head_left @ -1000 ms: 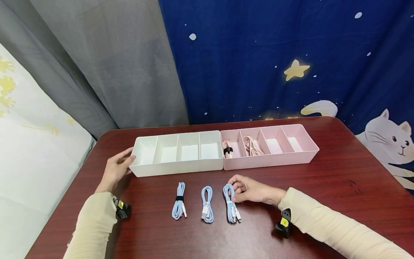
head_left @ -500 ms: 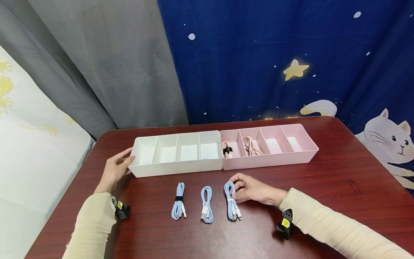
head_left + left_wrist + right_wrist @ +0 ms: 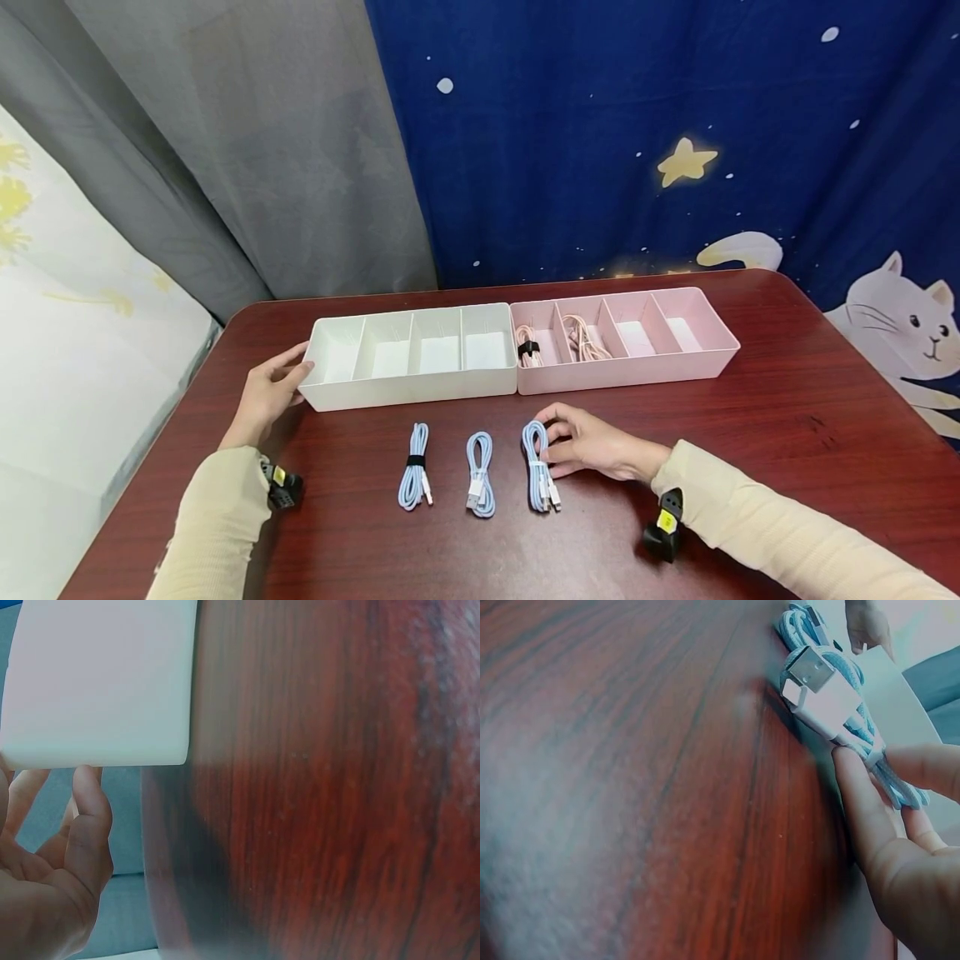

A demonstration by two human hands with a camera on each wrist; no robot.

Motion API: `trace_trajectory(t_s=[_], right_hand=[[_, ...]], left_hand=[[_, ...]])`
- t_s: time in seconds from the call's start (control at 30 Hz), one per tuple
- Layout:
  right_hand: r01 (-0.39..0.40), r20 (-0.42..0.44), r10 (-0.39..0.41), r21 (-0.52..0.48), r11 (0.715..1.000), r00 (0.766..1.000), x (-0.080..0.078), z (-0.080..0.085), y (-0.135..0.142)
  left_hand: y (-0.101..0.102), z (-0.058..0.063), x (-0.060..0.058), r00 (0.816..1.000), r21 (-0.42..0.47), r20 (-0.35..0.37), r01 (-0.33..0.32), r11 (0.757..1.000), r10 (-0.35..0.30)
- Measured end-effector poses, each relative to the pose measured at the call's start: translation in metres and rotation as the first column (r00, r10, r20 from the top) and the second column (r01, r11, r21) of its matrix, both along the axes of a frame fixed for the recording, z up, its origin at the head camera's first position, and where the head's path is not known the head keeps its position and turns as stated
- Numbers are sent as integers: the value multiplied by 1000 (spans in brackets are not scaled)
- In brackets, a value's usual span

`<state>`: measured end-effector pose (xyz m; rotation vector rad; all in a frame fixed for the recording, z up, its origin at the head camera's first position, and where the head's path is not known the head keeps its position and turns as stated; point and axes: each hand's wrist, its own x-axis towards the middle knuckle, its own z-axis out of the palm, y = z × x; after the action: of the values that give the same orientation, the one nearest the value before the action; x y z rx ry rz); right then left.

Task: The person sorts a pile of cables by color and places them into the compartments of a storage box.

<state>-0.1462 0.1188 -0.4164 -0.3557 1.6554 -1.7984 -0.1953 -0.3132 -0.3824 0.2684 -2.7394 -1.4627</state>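
Note:
My right hand (image 3: 592, 442) pinches the upper part of a coiled light-blue USB cable (image 3: 537, 479), the rightmost of three on the table. The right wrist view shows thumb and fingers around the bundle near its white tie, with the metal USB plug (image 3: 811, 669) pointing away from the palm. My left hand (image 3: 268, 392) rests its fingertips against the left end of a white divided organizer box (image 3: 416, 387). Two more blue cables lie to the left: the middle cable (image 3: 480, 475) and one with a black strap (image 3: 414, 468).
Butted against the white box is a pink divided box (image 3: 630, 372), with coiled pink cables (image 3: 528, 346) in its two left compartments. Both boxes stand near the back of the dark red wooden table (image 3: 360, 542). Grey and blue curtains (image 3: 570, 167) hang behind it.
The right hand and its blue cable have shifted slightly to the right and away from me. My left hand stays at the end of the white box.

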Motion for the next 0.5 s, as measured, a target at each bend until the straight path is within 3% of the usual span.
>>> trace_trajectory(t_s=[0.5], right_hand=[[10, 19, -9, -15, 1000, 1000, 1, 5, 3]], left_hand=[[0, 0, 0, 1000, 4, -1, -4, 1000, 4]])
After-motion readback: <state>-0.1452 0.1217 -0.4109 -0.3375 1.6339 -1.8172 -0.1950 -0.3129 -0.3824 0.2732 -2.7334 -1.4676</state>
